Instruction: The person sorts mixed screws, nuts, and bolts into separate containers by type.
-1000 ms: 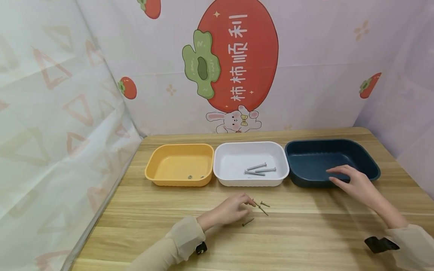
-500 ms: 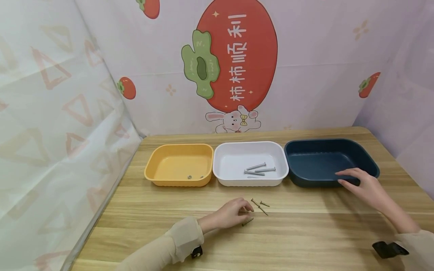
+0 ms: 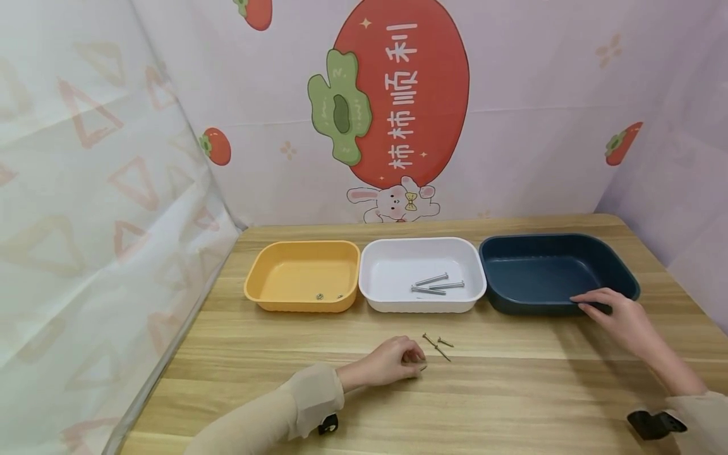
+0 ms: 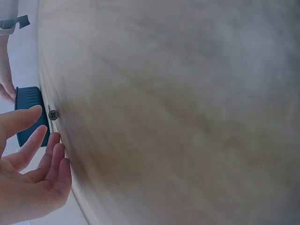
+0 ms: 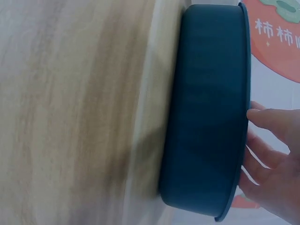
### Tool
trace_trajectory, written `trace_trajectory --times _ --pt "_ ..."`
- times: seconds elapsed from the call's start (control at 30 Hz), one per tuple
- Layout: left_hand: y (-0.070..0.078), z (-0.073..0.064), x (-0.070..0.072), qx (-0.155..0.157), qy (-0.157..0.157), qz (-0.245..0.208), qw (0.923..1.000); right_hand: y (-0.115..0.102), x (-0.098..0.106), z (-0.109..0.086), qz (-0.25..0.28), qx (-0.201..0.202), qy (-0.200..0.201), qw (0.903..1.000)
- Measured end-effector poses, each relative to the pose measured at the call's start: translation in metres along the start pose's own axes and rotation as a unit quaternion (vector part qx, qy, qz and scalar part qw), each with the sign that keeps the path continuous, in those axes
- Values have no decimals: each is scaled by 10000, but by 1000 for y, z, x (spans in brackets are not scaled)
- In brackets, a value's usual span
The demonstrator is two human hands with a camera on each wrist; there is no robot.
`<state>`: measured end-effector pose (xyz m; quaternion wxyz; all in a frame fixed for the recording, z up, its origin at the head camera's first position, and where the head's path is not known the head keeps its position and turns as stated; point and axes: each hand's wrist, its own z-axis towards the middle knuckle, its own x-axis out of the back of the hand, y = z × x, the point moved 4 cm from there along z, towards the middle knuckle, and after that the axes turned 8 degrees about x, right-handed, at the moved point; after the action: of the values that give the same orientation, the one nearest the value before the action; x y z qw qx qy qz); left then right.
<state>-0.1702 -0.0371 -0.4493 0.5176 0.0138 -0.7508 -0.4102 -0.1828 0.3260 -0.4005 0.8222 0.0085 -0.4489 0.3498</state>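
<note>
In the head view, my left hand (image 3: 392,361) is low over the table, thumb and fingers around a small dark screw (image 3: 423,367) that they mostly hide. The left wrist view shows a gap between thumb and forefinger, with a cross-slot screw head (image 4: 53,115) just beyond them. Several brass-coloured screws (image 3: 442,351) lie beside the fingertips. My right hand (image 3: 625,322) pinches the near rim of the navy tray (image 3: 540,308). In the right wrist view its thumb (image 5: 262,117) touches the outer edge, and the other fingers are partly behind the rim.
A white tray (image 3: 387,302) beside the navy one holds several long silver bolts (image 3: 432,289). Left of it, a yellow tray (image 3: 284,278) contains small nuts (image 3: 320,296). All three trays stand in a row toward the back of the wooden table (image 3: 500,398), before a printed curtain.
My left hand has drawn back slightly from the grouped screws and lowered over the separate one, covering it. My right hand has shifted right, and its thumb and forefinger have closed on the navy tray's rim.
</note>
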Motion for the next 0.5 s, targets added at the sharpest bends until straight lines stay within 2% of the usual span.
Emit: trace_trajectory --times 0.2,0.5 --pt "-3 3 -4 20 57 131 9999 2 -1 -2 118 94 109 9998" --pt "-3 5 -8 2 174 463 9988 4 0 -2 204 3 2 9998"
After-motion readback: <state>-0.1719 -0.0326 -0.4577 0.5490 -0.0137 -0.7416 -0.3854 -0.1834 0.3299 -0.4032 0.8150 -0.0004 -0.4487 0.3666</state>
